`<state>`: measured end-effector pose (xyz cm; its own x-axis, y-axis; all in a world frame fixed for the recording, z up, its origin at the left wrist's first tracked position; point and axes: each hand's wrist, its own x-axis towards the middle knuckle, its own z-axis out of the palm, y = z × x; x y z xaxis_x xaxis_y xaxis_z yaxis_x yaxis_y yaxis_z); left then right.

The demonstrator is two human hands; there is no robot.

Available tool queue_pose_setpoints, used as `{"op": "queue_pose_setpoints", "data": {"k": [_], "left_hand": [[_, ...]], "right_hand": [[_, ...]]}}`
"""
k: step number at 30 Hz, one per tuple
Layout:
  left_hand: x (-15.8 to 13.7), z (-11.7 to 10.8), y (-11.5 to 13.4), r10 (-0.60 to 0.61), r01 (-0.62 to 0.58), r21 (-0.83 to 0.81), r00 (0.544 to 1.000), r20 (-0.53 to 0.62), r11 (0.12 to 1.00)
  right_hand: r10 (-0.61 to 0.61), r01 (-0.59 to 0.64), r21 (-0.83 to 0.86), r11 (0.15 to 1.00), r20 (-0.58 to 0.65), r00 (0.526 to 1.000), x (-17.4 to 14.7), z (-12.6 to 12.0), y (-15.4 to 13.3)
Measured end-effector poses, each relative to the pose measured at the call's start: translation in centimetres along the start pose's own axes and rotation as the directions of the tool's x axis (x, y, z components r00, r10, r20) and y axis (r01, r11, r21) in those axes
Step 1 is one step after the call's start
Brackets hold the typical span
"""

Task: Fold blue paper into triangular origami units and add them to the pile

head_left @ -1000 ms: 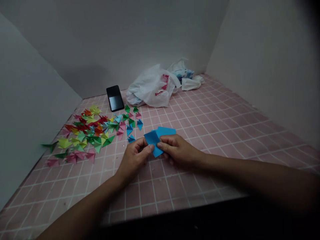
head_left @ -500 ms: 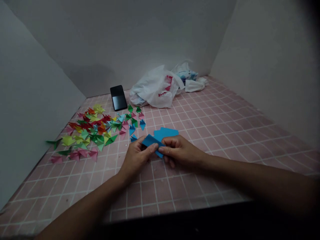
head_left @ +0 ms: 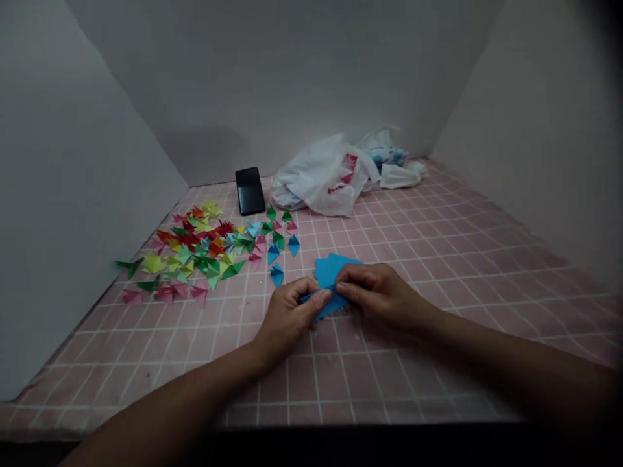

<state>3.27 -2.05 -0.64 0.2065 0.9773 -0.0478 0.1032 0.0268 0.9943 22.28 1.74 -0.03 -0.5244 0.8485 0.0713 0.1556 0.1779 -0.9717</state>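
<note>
A piece of blue origami paper (head_left: 329, 307) is pinched between my two hands just above the table. My left hand (head_left: 294, 308) grips its left corner with thumb and fingers. At its upper right edge, my right hand (head_left: 377, 290) closes on it, thumb and index finger pressed together. Right behind the hands lie more blue sheets (head_left: 335, 264), partly covered by my right hand. Several small folded blue pieces (head_left: 276, 274) rest on the tablecloth to the left of my hands.
A heap of colourful folded paper pieces (head_left: 195, 250) spreads over the left side of the pink checked tablecloth (head_left: 462, 259). Behind it a black phone (head_left: 250, 191) leans at the back. White plastic bags (head_left: 321, 175) lie by the rear wall, and walls enclose both sides.
The paper in my hands has been turned and now shows a wider, flatter face than the narrow strip before. The whole view has shifted, so everything sits further right.
</note>
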Motion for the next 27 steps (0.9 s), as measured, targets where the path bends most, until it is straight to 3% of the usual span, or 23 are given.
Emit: {"op": "queue_pose_setpoints", "data": {"k": [5, 9, 13, 16, 20, 21, 23, 27], "left_hand": [[-0.2, 0.0, -0.4, 0.016, -0.016, 0.019, 1.000, -0.018, 1.000], [-0.2, -0.1, -0.4, 0.024, -0.024, 0.043, 1.000, 0.015, 0.999], [0.0, -0.5, -0.1, 0.179, -0.176, 0.275, 0.984, 0.016, 0.945], [0.5, -1.7, 0.4, 0.308, -0.244, 0.430, 0.948, -0.084, 0.869], [1.7, -4.9, 1.6, 0.383, -0.220, 0.442, 0.866, -0.321, 0.870], [2.1, -5.7, 1.9, 0.406, -0.210, 0.491, 0.850, -0.336, 0.845], [2.8, -7.3, 2.3, 0.390, -0.163, 0.631, 0.889, -0.238, 0.758], [3.8, -8.7, 1.6, 0.300, -0.149, 0.911, 0.954, 0.030, 0.383]], "right_hand": [[0.143, -0.149, 0.258, 0.955, 0.043, 0.989, -0.4, 0.9, 0.8], [0.184, -0.171, 0.269, 0.948, -0.022, 0.983, -0.5, 1.3, 0.7], [0.188, -0.165, 0.287, 0.943, -0.053, 0.981, -0.4, 1.2, 0.0], [0.169, -0.112, 0.312, 0.944, -0.163, 0.972, 0.0, 0.6, 0.0], [0.168, -0.032, 0.370, 0.929, -0.342, 0.925, 1.1, -0.9, 0.6], [0.175, -0.027, 0.383, 0.923, -0.356, 0.918, 1.3, -1.2, 0.8], [0.180, -0.022, 0.397, 0.918, -0.365, 0.913, 1.6, -1.6, 1.0], [0.183, -0.026, 0.409, 0.912, -0.350, 0.919, 1.7, -1.6, 1.1]]}}
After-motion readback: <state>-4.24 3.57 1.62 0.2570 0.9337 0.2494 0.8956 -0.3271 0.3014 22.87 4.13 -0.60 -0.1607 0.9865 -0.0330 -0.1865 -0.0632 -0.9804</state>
